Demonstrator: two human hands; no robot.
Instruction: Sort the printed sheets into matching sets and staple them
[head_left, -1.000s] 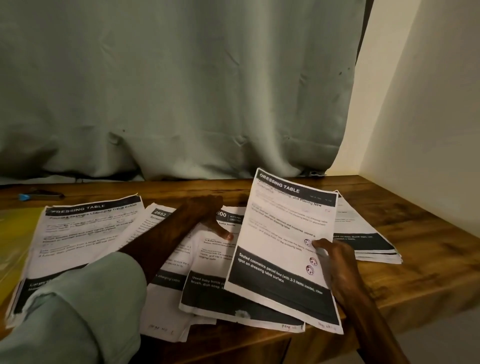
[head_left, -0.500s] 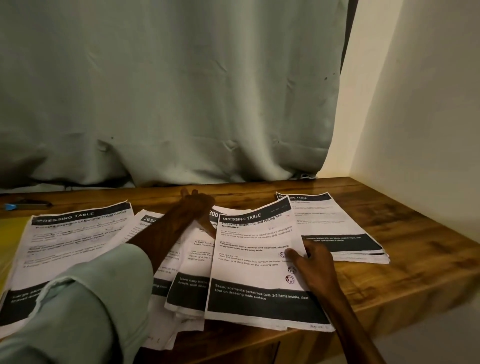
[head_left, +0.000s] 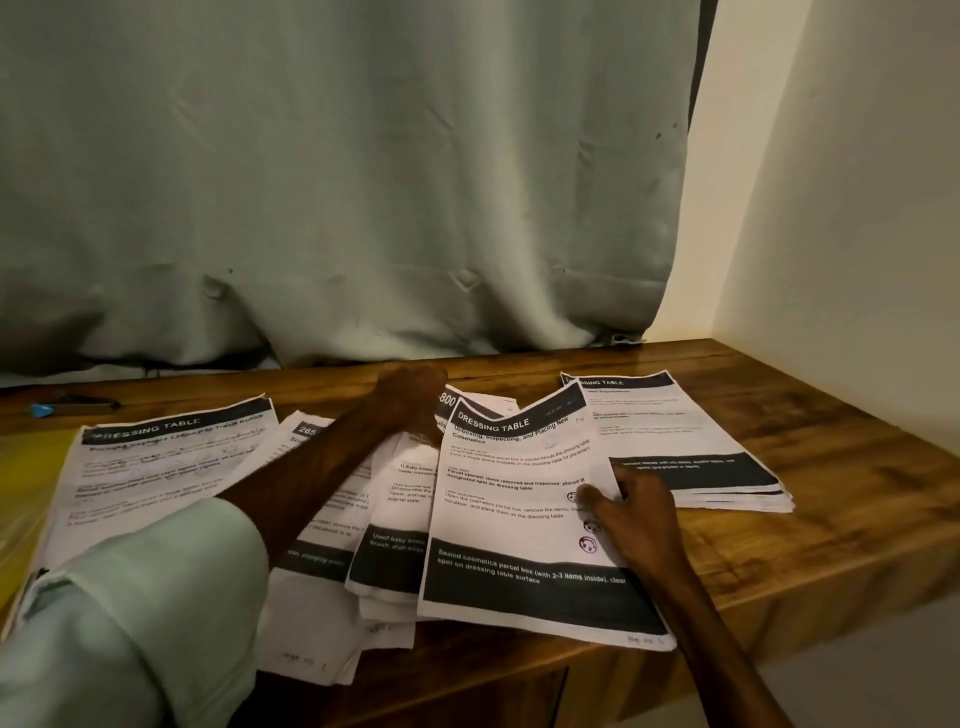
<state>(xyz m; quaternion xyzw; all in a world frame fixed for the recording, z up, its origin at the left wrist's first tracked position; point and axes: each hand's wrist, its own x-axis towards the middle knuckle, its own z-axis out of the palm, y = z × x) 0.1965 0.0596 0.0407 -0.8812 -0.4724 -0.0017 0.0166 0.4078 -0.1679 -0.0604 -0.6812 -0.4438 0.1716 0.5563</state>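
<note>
Printed sheets lie fanned over the wooden table (head_left: 841, 499). My right hand (head_left: 636, 512) pinches the right edge of a "DRESSING TABLE" sheet (head_left: 509, 525), thumb on top; the sheet rests over the middle pile (head_left: 400, 499) with its top edge curled up. My left hand (head_left: 410, 395) reaches across and rests on the far end of that middle pile, blurred. Another "DRESSING TABLE" sheet (head_left: 156, 467) lies at the left, and a neat stack (head_left: 675, 431) at the right. A sheet numbered 265 (head_left: 306, 608) lies under my left forearm.
A dark tool with a blue tip (head_left: 67, 406) lies at the far left by the curtain (head_left: 337, 182). Something yellow (head_left: 21, 499) sits under the left sheet. A wall (head_left: 857, 208) bounds the table's right side. Several sheets overhang the front edge.
My right hand has brought the raised "DRESSING TABLE" sheet down and left onto the middle pile. The left hand has stayed on the pile.
</note>
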